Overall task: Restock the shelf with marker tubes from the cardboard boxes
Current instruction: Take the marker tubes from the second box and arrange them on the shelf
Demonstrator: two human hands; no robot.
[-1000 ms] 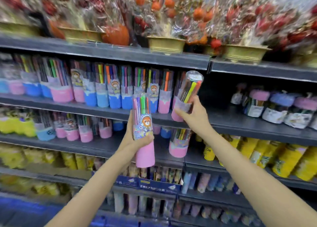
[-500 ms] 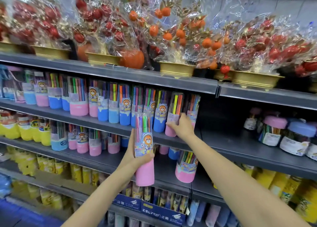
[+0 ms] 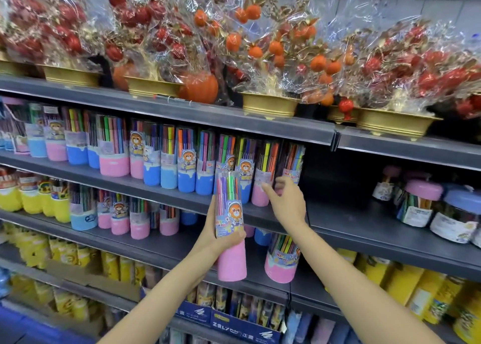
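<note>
My left hand (image 3: pixel 212 239) grips a marker tube (image 3: pixel 231 260) with a pink base and a bear label, upright in front of the shelf edge. A row of pink- and blue-based marker tubes (image 3: pixel 186 161) stands on the grey shelf (image 3: pixel 338 213). At the row's right end stands the last tube (image 3: pixel 292 161). My right hand (image 3: pixel 286 205) is at its base, with straight, spread fingers touching it and the pink tube beside it. No cardboard box of tubes is in view.
Right of the row the shelf is bare up to round marker jars (image 3: pixel 421 203). Wrapped fruit-tree ornaments in gold pots (image 3: pixel 270 104) fill the top shelf. Shorter tubes (image 3: pixel 140 218) and a lone pink tube (image 3: pixel 281 263) stand one shelf down, yellow packs (image 3: pixel 416 286) lower.
My right hand carried a tilted tube to the right end of the row and stood it upright there; its grip has loosened. My left hand kept hold of its tube.
</note>
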